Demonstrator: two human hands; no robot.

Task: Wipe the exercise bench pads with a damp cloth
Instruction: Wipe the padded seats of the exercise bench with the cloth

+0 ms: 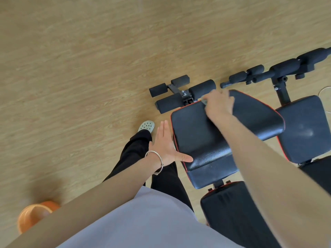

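The right hand (219,104), closed on a cloth (204,101), sits at the far end of the seat pad (197,133), whose length runs near-right; the open, empty left hand (166,145) hovers left.

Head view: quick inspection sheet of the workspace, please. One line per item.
Surface: wood-look floor, bare around the bench.
Job's things: black seat pad with red piping, damp sheen near its lower edge; second pad to the right shows a pale smudge; cloth barely visible.
Clutter: orange bucket at lower left.
Hands: right hand closed over the cloth at the pad's far edge; left hand open, flat, at the pad's side.
Cables: thin white loop at right edge, unclear.
Surroundings: foam rollers beyond the pad.
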